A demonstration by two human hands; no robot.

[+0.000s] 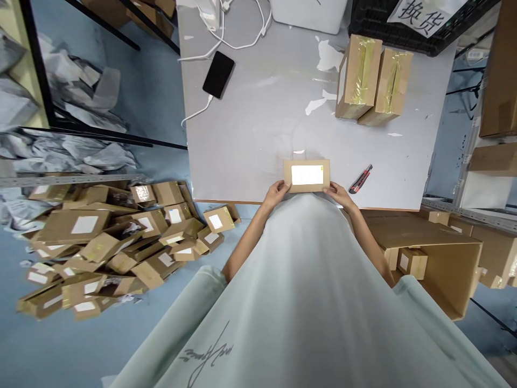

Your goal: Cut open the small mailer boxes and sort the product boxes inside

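Note:
A small brown cardboard box [287, 175] with a white label on its upper face is at the near edge of the table, close to my body. My left hand [276, 192] grips its lower left corner, thumb on top. At the lower right corner my right hand [338, 193] holds it the same way. The fingers under the box are hidden. A red and black utility knife [361, 179] lies on the table just right of my right hand, touched by neither hand.
Two taped cardboard boxes [358, 78] stand at the table's [258, 118] back right, before a black crate [428, 46]. A black phone [218, 75] with a white cable lies back left. Many opened boxes [92, 221] are heaped on the floor left; a large open carton [448, 275] stands right.

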